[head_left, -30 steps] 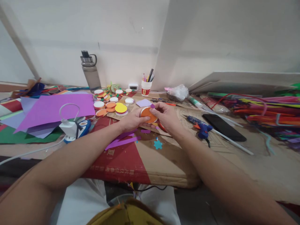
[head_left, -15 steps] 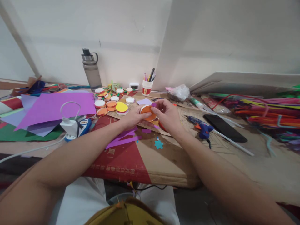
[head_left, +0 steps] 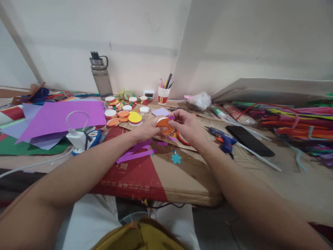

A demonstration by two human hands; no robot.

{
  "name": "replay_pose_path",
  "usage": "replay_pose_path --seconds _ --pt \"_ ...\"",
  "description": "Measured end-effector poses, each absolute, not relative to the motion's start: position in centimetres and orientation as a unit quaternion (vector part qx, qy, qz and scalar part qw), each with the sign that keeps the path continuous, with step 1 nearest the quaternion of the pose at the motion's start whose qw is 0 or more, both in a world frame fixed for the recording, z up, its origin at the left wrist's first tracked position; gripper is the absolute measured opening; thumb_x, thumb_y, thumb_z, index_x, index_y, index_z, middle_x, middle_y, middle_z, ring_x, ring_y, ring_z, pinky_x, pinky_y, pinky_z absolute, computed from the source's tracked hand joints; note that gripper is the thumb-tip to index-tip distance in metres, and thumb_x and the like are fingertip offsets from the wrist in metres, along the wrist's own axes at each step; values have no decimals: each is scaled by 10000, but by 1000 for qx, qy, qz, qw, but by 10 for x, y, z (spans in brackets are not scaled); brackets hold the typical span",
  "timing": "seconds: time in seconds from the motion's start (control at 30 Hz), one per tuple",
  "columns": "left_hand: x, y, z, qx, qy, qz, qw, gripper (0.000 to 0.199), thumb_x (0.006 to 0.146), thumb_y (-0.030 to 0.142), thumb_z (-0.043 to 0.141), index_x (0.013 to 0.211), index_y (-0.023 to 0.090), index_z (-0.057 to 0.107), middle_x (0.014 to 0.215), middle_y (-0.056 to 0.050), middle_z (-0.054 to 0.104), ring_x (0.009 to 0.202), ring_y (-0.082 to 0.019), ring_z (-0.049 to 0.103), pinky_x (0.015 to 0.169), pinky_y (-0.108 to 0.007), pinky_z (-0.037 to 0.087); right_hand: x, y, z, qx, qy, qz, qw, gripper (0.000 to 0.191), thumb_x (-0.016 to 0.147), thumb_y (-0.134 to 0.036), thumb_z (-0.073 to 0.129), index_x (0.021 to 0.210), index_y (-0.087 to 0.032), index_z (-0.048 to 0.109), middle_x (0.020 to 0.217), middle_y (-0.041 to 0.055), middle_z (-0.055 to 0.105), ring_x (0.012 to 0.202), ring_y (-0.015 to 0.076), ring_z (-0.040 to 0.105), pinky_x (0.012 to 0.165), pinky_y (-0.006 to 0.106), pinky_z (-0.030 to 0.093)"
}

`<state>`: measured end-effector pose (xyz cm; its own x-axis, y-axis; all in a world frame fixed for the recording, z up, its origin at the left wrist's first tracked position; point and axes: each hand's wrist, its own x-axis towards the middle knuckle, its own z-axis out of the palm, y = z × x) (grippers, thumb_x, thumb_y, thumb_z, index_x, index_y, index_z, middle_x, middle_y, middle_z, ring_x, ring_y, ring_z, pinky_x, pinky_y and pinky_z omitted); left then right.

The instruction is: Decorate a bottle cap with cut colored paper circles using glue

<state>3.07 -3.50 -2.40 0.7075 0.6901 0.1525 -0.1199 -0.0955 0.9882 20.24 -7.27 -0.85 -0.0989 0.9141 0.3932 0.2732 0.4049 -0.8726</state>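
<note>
An orange paper disc with a white rim (head_left: pixel 165 125) is pinched at its left side by my left hand (head_left: pixel 148 131), thumb on its face. My right hand (head_left: pixel 187 127) closes its fingertips on a small purple paper piece (head_left: pixel 171 117) at the disc's upper right edge. Whether that piece is stuck to the disc I cannot tell. Beneath my right hand a red ring, perhaps a tape roll (head_left: pixel 182 139), is partly covered. Purple paper strips (head_left: pixel 136 156) and a teal paper flower (head_left: pixel 176 158) lie nearer to me. Left of my hands sits a yellow-topped disc (head_left: pixel 135 117) among several orange and white ones.
To the right lie a blue glue gun (head_left: pixel 225 143), a black phone (head_left: pixel 249 140) and bundled pipe cleaners (head_left: pixel 283 121). A bottle (head_left: pixel 101 81) and a pen cup (head_left: pixel 163 95) stand by the wall. Purple sheets (head_left: pixel 70 114) and a plugged-in power strip (head_left: pixel 92 137) are at left.
The orange disc has turned slightly more face-up, and my right hand has shifted slightly, showing more of the red ring. Both hands keep their hold.
</note>
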Motion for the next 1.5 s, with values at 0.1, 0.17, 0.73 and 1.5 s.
replay_pose_path --seconds 0.1,0.17,0.73,1.5 --pt "32 -35 -25 602 173 305 718 319 793 405 696 970 150 623 911 -90 688 783 -186 667 688 -317 543 201 -71 -11 -449 -653 317 521 157 758 -312 659 842 -197 594 752 -4 584 656 134 528 596 294 456" --pt "33 -35 -24 549 157 289 769 410 881 510 550 1018 131 624 933 -137 699 844 -232 688 685 -343 556 201 -69 -14 -462 -642 313 525 167 766 -329 655 850 -196 600 755 3 587 664 142 529 593 300 458" --pt "45 -41 -25 445 116 434 775 235 938 312 518 977 158 692 1024 -75 706 1023 -172 645 996 -348 468 192 -79 -17 -486 -738 -120 451 198 840 -239 631 1037 -253 641 975 76 635 964 281 512 851 467 370" --pt "41 -40 -26 492 163 358 777 299 941 328 488 1067 137 680 1012 -123 718 896 -222 675 728 -334 557 202 -67 -12 -453 -693 110 550 41 815 -185 556 784 -209 570 858 36 579 816 170 539 740 327 439"
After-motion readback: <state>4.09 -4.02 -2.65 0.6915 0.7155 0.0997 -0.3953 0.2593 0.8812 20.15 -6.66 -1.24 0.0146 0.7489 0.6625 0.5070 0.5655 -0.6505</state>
